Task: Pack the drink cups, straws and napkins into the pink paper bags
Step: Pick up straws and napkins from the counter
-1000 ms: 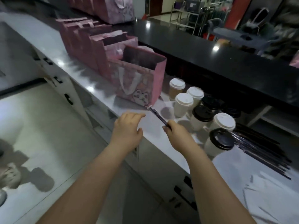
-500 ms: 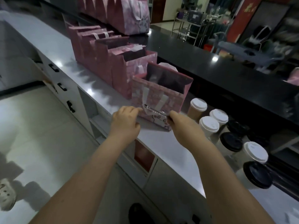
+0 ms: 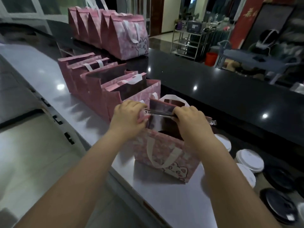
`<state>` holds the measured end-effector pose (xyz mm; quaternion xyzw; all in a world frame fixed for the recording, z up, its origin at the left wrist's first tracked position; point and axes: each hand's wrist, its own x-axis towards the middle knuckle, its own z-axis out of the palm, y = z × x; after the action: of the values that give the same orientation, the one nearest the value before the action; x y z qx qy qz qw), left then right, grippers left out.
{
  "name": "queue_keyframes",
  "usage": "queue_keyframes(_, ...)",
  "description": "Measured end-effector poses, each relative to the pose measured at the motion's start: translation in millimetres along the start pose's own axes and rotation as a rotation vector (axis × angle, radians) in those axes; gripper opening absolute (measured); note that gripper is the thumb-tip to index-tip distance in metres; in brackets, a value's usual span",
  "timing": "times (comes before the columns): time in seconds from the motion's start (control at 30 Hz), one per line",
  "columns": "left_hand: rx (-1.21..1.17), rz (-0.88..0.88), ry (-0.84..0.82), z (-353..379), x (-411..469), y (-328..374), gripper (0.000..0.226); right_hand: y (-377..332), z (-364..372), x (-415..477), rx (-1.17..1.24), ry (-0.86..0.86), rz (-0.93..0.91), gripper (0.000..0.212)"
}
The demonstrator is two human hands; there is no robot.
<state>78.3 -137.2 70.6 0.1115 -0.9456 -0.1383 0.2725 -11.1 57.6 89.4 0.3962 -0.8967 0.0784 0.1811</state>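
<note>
Here, straw (image 3: 159, 113) between left hand (image 3: 130, 116), right hand (image 3: 192, 123)

Place: a drinks shop, seen from behind the service counter.
Counter: a long grey worktop (image 3: 32, 63) with drawers (image 3: 57, 120) below it on the left, and a raised black customer ledge (image 3: 213, 89) across the middle.
Stock: open pink paper bags (image 3: 98, 89) in a row left of centre, and lidded takeaway cups (image 3: 250, 160) at lower right.
Background: a metal rack (image 3: 189, 40) at upper centre and a red banner (image 3: 246, 18) at upper right.

dim indoor | ceiling-light glints on counters | wide-angle edge bending | slight blur
</note>
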Motion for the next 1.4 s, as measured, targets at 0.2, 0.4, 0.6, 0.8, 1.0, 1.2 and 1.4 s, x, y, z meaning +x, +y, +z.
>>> queue_keyframes(0.2, -0.25, 0.284, -0.17, 24.4, 48.6, -21.9, 0.041, 8.4, 5.7, 19.4, 0.123, -0.074, 0.117, 0.017)
queue_keyframes(0.4, -0.336, 0.457, -0.396, 52.0, 76.1, -38.8, 0.073, -7.1, 5.3, 30.4, 0.465, -0.075, 0.278, 0.011)
queue_keyframes(0.6, -0.481, 0.349, -0.669, 67.2, 93.9, -58.9, 0.106, 2.5, 41.3, 38.3, 0.465, -0.233, 0.47, 0.011)
queue_keyframes(0.8, -0.55, 0.429, -0.71, 67.6, 106.2, -73.2, 0.106, 16.6, 72.9, 43.8, 0.035, -0.396, 0.521, 0.029)
queue_keyframes(1.0, -0.16, 0.571, -0.495, 59.1, 101.1, -54.4, 0.081, 10.0, 66.4, 46.1, -0.096, -0.371, 0.519, 0.03)
queue_keyframes(1.2, -0.117, 0.652, -0.388, 43.7, 93.2, -22.3, 0.055, -5.9, 23.4, 31.7, -0.011, -0.258, 0.681, 0.023)
queue_keyframes(1.4, -0.186, 0.732, -0.394, 34.0, 81.0, 20.8, 0.045, -28.6, -17.1, 1.7, -0.04, -0.122, 0.706, 0.023)
